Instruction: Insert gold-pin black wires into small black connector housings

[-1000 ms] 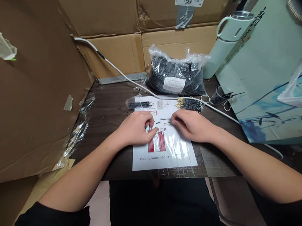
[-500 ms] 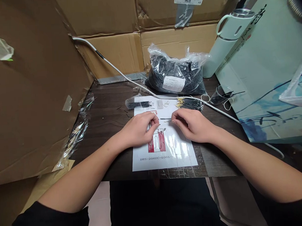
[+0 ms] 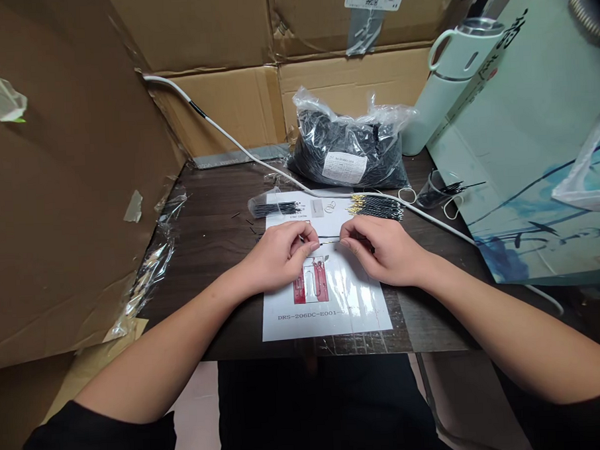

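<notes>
Black and thin, a single wire [image 3: 329,239] lies across the upper part of the laminated sheet [image 3: 328,303], with its long axis running left to right along the bench [image 3: 215,222]; which end is which is too small to tell. The left hand [image 3: 279,256] rests knuckles-up on the sheet's left half, thumb and forefinger pressed together at the wire's left end. The right hand [image 3: 383,251] mirrors it on the right half, its fingertips pinching the wire's right end. Both wrists lie on the bench surface, and the wire spans the short gap between the two hands.

Just beyond the right hand a bundle of black wires with gold tips [image 3: 376,207] lies on the far right corner of the sheet, also lengthwise left to right, gold ends to the left. At the sheet's far left corner sits a small clear packet of black wires [image 3: 274,206]. A red diagram [image 3: 311,281] is printed on the sheet, near the left hand's heel.

At the far edge of the bench stands a clear plastic bag [image 3: 349,153] packed with black pieces and bearing a white label. A white cable [image 3: 237,141] runs diagonally from the far left past the bag toward the right. A pale green flask [image 3: 447,79] stands at the far right against a light green bag [image 3: 535,155]. Cardboard boxes [image 3: 222,29] wall in the bench on the left and far sides.
</notes>
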A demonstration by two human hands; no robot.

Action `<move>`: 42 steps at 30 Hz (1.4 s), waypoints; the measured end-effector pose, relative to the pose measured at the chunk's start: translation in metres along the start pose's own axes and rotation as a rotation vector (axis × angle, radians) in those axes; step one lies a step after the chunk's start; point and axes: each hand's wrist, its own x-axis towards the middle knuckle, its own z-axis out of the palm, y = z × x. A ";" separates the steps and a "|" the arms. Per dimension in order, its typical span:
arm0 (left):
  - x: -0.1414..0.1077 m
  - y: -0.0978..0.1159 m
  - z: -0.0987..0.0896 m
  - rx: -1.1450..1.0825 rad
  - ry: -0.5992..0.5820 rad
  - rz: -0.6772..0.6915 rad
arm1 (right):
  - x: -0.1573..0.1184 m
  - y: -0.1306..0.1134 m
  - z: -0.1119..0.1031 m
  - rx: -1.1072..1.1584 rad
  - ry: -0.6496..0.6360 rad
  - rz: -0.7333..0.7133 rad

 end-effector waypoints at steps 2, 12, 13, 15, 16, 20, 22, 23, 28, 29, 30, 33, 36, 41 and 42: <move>0.000 0.000 0.000 -0.001 0.003 0.000 | 0.000 0.000 0.000 0.002 0.004 -0.008; -0.002 0.004 0.001 -0.097 -0.010 -0.061 | -0.001 -0.002 -0.001 -0.025 -0.018 -0.065; -0.002 0.005 0.002 -0.113 -0.010 -0.064 | -0.001 -0.002 -0.001 -0.025 -0.017 -0.066; -0.002 0.005 0.003 -0.140 -0.011 -0.063 | -0.001 -0.003 -0.001 -0.022 -0.016 -0.070; -0.003 0.005 0.003 -0.150 -0.011 -0.062 | -0.001 -0.003 -0.001 -0.020 -0.017 -0.073; -0.003 0.006 0.005 -0.181 -0.018 -0.076 | -0.001 -0.004 0.000 -0.024 -0.020 -0.093; -0.003 0.006 0.006 -0.195 -0.014 -0.082 | -0.001 -0.004 0.001 -0.029 -0.016 -0.102; -0.003 0.006 0.006 -0.204 -0.012 -0.084 | -0.001 -0.004 0.001 -0.035 -0.014 -0.106; -0.003 0.004 0.009 -0.280 -0.019 -0.119 | 0.000 -0.004 0.000 -0.128 0.000 -0.151; -0.003 0.003 0.009 -0.302 -0.022 -0.130 | 0.000 -0.004 0.000 -0.149 0.004 -0.161; -0.003 0.003 0.010 -0.322 -0.024 -0.139 | 0.000 -0.004 0.001 -0.165 0.008 -0.169; -0.003 0.003 0.011 -0.353 -0.021 -0.148 | 0.000 -0.004 0.001 -0.173 0.015 -0.171; -0.003 0.006 0.010 -0.350 -0.009 -0.137 | -0.001 -0.004 0.002 -0.151 0.016 -0.157; -0.003 0.009 0.010 -0.313 0.037 -0.086 | -0.001 -0.006 0.002 -0.047 0.022 -0.075; -0.003 0.009 0.010 -0.300 0.047 -0.074 | -0.001 -0.007 0.002 -0.022 0.026 -0.052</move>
